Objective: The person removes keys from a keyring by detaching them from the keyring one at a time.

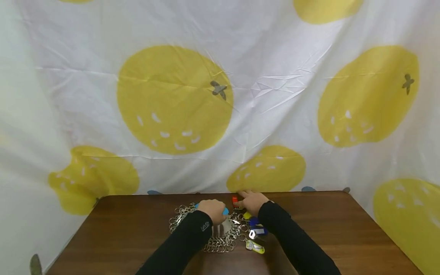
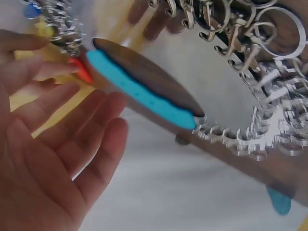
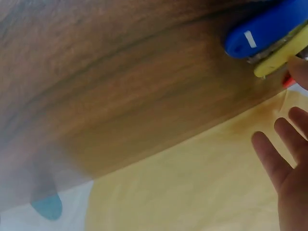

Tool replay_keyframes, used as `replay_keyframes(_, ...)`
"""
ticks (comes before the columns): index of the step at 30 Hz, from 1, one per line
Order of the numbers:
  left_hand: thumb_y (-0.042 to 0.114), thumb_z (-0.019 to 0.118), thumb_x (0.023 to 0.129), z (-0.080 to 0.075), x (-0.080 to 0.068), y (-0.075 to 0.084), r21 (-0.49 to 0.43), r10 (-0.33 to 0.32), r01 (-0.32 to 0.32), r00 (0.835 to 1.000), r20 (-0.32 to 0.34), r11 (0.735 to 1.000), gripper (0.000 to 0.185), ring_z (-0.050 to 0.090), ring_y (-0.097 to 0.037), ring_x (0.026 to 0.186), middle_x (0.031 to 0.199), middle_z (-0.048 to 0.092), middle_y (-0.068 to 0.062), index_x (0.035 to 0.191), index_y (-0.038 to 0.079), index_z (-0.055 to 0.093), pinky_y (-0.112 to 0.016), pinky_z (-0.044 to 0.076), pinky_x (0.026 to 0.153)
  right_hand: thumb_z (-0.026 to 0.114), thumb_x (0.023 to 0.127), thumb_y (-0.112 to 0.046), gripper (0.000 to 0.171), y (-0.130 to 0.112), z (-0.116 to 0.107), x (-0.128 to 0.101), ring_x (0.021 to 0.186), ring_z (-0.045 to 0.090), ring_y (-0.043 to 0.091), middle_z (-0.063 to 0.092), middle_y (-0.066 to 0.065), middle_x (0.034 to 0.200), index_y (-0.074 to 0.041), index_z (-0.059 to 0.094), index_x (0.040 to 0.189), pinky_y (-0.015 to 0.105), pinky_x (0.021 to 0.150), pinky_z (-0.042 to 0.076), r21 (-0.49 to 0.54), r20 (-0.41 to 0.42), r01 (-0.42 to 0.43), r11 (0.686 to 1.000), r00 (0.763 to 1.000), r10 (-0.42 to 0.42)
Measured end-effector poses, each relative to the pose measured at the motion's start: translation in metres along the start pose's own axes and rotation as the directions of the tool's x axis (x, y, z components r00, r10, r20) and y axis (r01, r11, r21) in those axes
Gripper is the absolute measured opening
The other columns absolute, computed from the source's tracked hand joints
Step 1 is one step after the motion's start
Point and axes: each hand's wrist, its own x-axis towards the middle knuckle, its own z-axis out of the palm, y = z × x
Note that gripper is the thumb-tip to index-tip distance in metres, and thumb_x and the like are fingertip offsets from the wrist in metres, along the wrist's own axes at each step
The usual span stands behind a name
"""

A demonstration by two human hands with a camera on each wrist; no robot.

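Observation:
A shiny grey plate (image 2: 211, 77) lies on the table, with a light blue grip (image 2: 144, 95) along a cut-out near its far edge. Metal clasps and split rings (image 1: 220, 244) hang all round its rim. My left hand (image 1: 212, 211) is over the blue grip; in the left wrist view its fingers are loosely bent and apart from the grip. Farther right, my right hand (image 1: 254, 202) has its fingers spread at the table's back edge, its thumb beside a red tag (image 1: 235, 200) and a yellow tag (image 3: 281, 54).
Blue key tags (image 1: 259, 231) and a lime key tag (image 1: 256, 247) lie along the plate's right side. The brown wooden table (image 1: 326, 229) ends at a white cloth (image 1: 268, 99) printed with big yellow fruit, which hangs behind it.

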Motion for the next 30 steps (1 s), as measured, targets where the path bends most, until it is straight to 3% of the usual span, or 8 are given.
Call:
replay_keyframes(3,0.030,0.065,0.089,0.009,0.000,0.011,-0.004,-0.024,0.024,1.000,-0.016,1.000,0.013,0.060,-0.015,0.062,0.072,0.065,0.001,0.089,0.017,0.069,-0.034,0.049,0.059,0.071,0.085,-0.025,0.025,-0.007,0.006,-0.016,0.103,0.062,0.021,0.064,0.004,0.113,-0.031,0.070,0.109,0.033,0.079,0.054,0.012,-0.070,-0.013,1.000,0.997,0.013)
replay_keyframes(7,0.025,0.066,0.089,0.022,0.005,0.018,-0.009,-0.024,0.024,0.995,-0.097,1.000,0.012,0.059,-0.017,0.059,0.068,0.063,0.000,0.079,0.017,0.067,-0.035,0.049,0.055,0.074,0.080,-0.034,0.014,-0.016,-0.001,-0.030,0.078,0.060,0.017,0.061,-0.001,0.085,-0.026,0.070,0.091,0.030,0.067,0.051,0.038,-0.143,-0.002,0.999,0.990,0.007)
replay_keyframes(9,0.024,0.067,0.088,0.022,0.008,0.018,-0.022,-0.010,0.008,0.992,-0.124,1.000,0.009,0.062,-0.018,0.063,0.073,0.065,-0.001,0.084,0.017,0.069,-0.036,0.050,0.057,0.074,0.080,-0.035,0.013,-0.018,-0.009,-0.030,0.076,0.061,0.016,0.062,-0.002,0.083,-0.026,0.070,0.089,0.030,0.066,0.051,0.049,-0.153,0.008,0.999,0.988,0.000)
replay_keyframes(14,0.022,0.071,0.084,0.019,0.004,-0.004,-0.077,-0.022,0.011,0.990,-0.141,0.997,0.009,0.063,-0.019,0.075,0.084,0.066,-0.002,0.093,0.017,0.071,-0.037,0.051,0.062,0.073,0.082,-0.033,0.013,-0.030,-0.028,-0.002,0.078,0.060,0.015,0.063,-0.003,0.088,-0.026,0.071,0.094,0.028,0.064,0.049,0.051,-0.141,0.066,0.997,0.988,-0.058)
replay_keyframes(19,0.020,0.074,0.082,0.032,-0.004,-0.020,-0.156,-0.054,0.023,0.978,-0.200,0.988,0.003,0.061,-0.015,0.063,0.075,0.066,0.002,0.081,0.018,0.072,-0.033,0.049,0.055,0.069,0.085,-0.028,0.007,-0.049,-0.026,0.016,0.082,0.059,0.012,0.063,-0.005,0.093,-0.029,0.072,0.091,0.024,0.065,0.047,0.057,-0.147,0.132,0.990,0.981,-0.123)
replay_keyframes(23,0.021,0.076,0.079,0.042,-0.008,-0.016,-0.208,-0.135,0.089,0.967,-0.214,0.974,0.019,0.053,-0.012,0.050,0.060,0.061,0.004,0.065,0.018,0.064,-0.030,0.040,0.047,0.069,0.084,-0.028,0.007,-0.056,-0.018,0.015,0.082,0.060,0.011,0.065,-0.007,0.090,-0.033,0.074,0.086,0.024,0.069,0.048,0.006,-0.212,0.188,0.982,0.960,-0.183)
replay_keyframes(26,0.020,0.075,0.079,0.044,-0.002,-0.007,-0.254,-0.201,0.142,0.954,-0.224,0.957,0.025,0.051,-0.013,0.049,0.057,0.058,0.003,0.061,0.018,0.059,-0.030,0.037,0.046,0.070,0.082,-0.027,0.007,-0.049,-0.013,0.009,0.081,0.060,0.010,0.066,-0.009,0.086,-0.033,0.073,0.083,0.026,0.072,0.049,-0.068,-0.280,0.206,0.976,0.935,-0.217)
replay_keyframes(30,0.015,0.070,0.083,0.044,0.013,0.004,-0.324,-0.190,0.108,0.954,-0.233,0.940,0.021,0.052,-0.015,0.051,0.060,0.060,0.001,0.064,0.017,0.061,-0.030,0.036,0.047,0.070,0.080,-0.023,0.006,-0.034,-0.012,-0.002,0.076,0.059,0.011,0.063,-0.009,0.079,-0.029,0.070,0.078,0.027,0.071,0.048,-0.051,-0.328,0.155,0.987,0.931,-0.163)
